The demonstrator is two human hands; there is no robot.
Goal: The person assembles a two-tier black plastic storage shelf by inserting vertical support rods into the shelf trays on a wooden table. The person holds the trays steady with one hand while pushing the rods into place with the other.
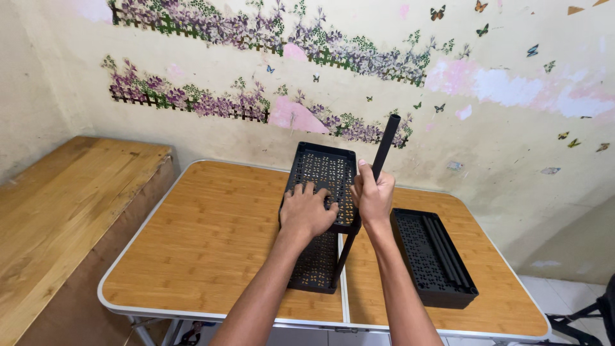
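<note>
My left hand [309,209] lies flat, fingers spread, on a black perforated plastic shelf tray [327,168] held up above the table. My right hand [373,196] is closed around a black tube [386,141] that stands at the tray's right corner and rises above it. A second black leg runs down from that corner to another perforated tray [314,264] lying on the table beneath.
A wooden folding table [211,237] with a metal rim carries a third black tray [430,259] at the right, with several black tubes lying in it. A low wooden bench [57,198] stands at the left. A wall with flower decals is behind.
</note>
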